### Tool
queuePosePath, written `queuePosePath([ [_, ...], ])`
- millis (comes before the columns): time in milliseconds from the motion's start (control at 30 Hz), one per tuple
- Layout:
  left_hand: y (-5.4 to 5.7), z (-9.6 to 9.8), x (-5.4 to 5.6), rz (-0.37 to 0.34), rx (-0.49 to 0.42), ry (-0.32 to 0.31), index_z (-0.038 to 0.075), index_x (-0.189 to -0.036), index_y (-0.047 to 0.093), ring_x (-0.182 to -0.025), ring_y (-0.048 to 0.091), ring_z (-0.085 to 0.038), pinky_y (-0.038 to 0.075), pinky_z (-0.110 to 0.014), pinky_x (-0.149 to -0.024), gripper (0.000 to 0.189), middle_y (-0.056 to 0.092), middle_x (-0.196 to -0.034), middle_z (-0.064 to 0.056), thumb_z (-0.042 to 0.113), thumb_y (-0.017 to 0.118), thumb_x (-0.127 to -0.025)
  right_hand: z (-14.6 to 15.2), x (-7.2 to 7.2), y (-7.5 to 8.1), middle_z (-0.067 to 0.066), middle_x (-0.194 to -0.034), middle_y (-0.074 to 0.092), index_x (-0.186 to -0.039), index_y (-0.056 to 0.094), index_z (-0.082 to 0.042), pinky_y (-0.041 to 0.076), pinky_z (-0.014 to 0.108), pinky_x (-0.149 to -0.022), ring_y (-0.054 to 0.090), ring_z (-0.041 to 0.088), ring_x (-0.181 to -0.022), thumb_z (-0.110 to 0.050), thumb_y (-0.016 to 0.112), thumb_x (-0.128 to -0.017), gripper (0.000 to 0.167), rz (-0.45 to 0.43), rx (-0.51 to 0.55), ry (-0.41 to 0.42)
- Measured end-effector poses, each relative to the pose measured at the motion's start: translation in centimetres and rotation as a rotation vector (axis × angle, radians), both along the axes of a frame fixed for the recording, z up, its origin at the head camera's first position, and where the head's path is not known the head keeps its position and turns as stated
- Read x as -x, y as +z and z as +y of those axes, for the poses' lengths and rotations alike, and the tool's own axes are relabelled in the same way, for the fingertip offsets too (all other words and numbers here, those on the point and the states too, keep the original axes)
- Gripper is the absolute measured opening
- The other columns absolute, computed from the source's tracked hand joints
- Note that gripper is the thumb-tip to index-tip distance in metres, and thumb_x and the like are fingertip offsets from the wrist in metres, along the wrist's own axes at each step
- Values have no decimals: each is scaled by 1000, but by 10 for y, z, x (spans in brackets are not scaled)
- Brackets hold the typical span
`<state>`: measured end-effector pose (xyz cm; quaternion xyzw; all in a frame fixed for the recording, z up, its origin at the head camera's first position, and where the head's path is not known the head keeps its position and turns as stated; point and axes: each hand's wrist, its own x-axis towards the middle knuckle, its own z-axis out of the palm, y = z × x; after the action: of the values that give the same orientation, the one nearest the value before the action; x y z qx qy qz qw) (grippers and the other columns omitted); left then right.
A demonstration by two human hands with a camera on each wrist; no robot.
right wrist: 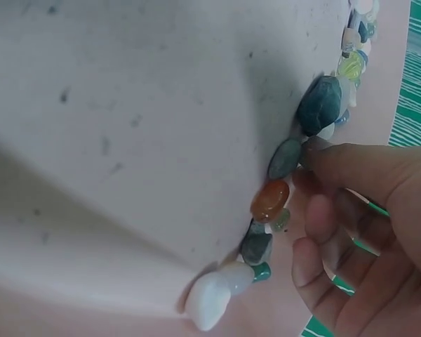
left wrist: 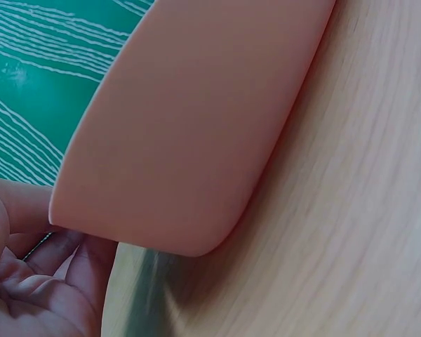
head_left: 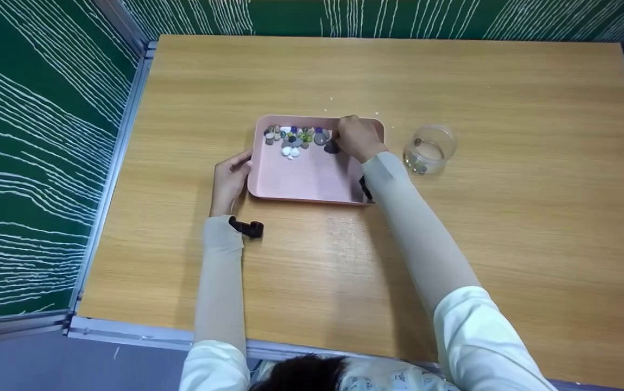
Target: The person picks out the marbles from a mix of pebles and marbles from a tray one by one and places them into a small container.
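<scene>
While our left hand [head_left: 229,183] grips the tray [head_left: 306,182], our nearer right hand [head_left: 359,138] touches an oval stone [right wrist: 285,159] by the tray's far wall. Whether its fingertips pinch, we cannot tell.

Head view: from high above, facing down over the tabletop [head_left: 290,282], wide enough to frame the tray [head_left: 301,179]. Left wrist: low and close, facing the tray's outer wall [left wrist: 189,126]. Right wrist: close above the tray floor [right wrist: 161,140], turned sideways, sharing the stones [right wrist: 270,201] with the head view.
</scene>
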<state>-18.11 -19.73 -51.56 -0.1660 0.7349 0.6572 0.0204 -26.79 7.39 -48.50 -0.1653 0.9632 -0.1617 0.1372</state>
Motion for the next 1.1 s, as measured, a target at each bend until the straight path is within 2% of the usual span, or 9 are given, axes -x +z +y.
queuePosePath([
  [333, -2, 1, 1, 18, 16, -8, -6, -123, 60, -128, 52, -25, 43, -28, -107, 34, 57, -133, -20, -5, 55, -90, 3, -2, 2, 15, -101, 71, -91, 75, -4, 56, 45, -75, 61, 25, -83, -4, 53, -88, 23, -5, 11, 14],
  [600, 0, 0, 1, -42, -17, -6, -3, -126, 59, -129, 51, -22, 45, -25, -105, 34, 56, -136, -16, -3, 56, -92, 4, -3, 6, 14, -99, 72, -95, 74, -3, 55, 40, -74, 60, 23, -81, -9, 57, -90, 19, -35, 22, 6],
  [833, -2, 0, 1, -14, 28, -15, -3, -125, 60, -127, 52, -22, 46, -27, -104, 34, 57, -134, -17, -4, 55, -92, 8, -6, 8, 8, -80, 67, -76, 69, -5, 44, 35, -58, 51, 19, -68, -7, 57, -87, 16, 34, 22, 32],
  [967, -3, 0, 1, -39, 26, -12, -2, -126, 60, -129, 51, -21, 45, -26, -105, 34, 57, -136, -15, -3, 55, -92, 10, -7, 12, 8, -80, 66, -78, 69, -5, 44, 36, -59, 52, 20, -69, -7, 58, -86, 14, 32, 48, 22],
  [1100, -2, 0, 1, -50, 25, -11, -1, -127, 60, -130, 50, -20, 44, -24, -106, 35, 56, -136, -14, -2, 55, -92, 12, -9, 17, 11, -85, 69, -84, 71, -3, 49, 39, -65, 55, 22, -72, -6, 57, -87, 14, -1, 88, 17],
])
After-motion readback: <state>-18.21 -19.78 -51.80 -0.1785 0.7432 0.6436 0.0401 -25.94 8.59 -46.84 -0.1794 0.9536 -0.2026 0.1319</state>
